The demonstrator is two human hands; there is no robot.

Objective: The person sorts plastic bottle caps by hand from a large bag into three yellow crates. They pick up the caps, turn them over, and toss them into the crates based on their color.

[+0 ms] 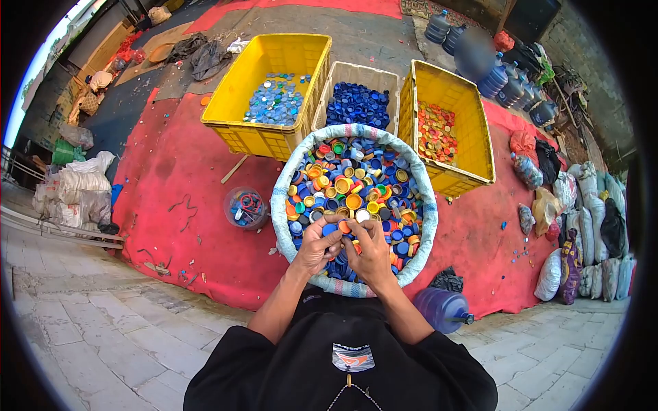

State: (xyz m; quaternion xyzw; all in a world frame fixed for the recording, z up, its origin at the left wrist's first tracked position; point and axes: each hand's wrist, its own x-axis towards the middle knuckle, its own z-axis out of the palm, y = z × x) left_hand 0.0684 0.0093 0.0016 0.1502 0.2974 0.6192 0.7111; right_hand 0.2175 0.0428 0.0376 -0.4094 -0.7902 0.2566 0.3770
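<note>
Nearest, caps (343,229) are pinched between the curled fingers of the left hand (317,248) and right hand (371,251), low in the sack (282,205). Beyond, three crates (236,103) are set side by side.

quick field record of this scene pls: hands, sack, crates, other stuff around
left hand: in the caps, fingers on blue ones
right hand: in the caps beside it
round woven sack: full of mixed plastic bottle caps
left yellow crate: light blue caps
middle beige crate: dark blue caps
right yellow crate: red and yellow caps
floor: red carpet
</note>
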